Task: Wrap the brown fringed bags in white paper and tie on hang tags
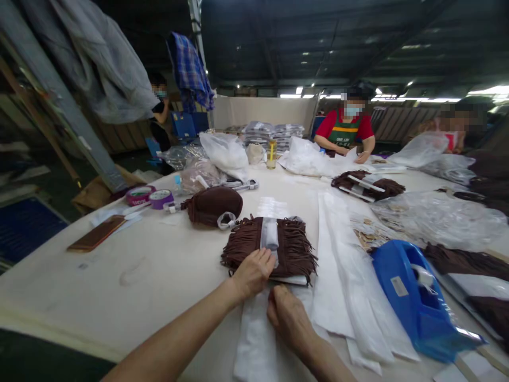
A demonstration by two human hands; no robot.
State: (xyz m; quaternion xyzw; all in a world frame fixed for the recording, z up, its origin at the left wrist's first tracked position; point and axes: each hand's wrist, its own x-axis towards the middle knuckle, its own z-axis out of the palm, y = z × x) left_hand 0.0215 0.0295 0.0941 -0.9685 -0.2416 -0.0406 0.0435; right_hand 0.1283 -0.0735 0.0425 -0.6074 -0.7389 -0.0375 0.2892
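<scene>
A dark brown fringed bag (292, 244) lies on the table in front of me, a pale translucent strip (269, 233) running over its middle. My left hand (254, 271) presses on the bag's near edge, its fingers held together over the lower end of the strip. Just to the right and nearer to me, my right hand (290, 315) is closed, knuckles up, above a long white packing sheet (254, 339). That sheet passes under the bag and shows again beyond it. What the right fingertips grip is hidden beneath the hand.
A blue tape dispenser (401, 297) stands at right, beside more white sheets (334, 276). A rounded brown bag (214, 206), tape rolls (161, 198) and a brown phone case or wallet (96, 233) lie at left. Across the table, a co-worker (345, 127) handles white material.
</scene>
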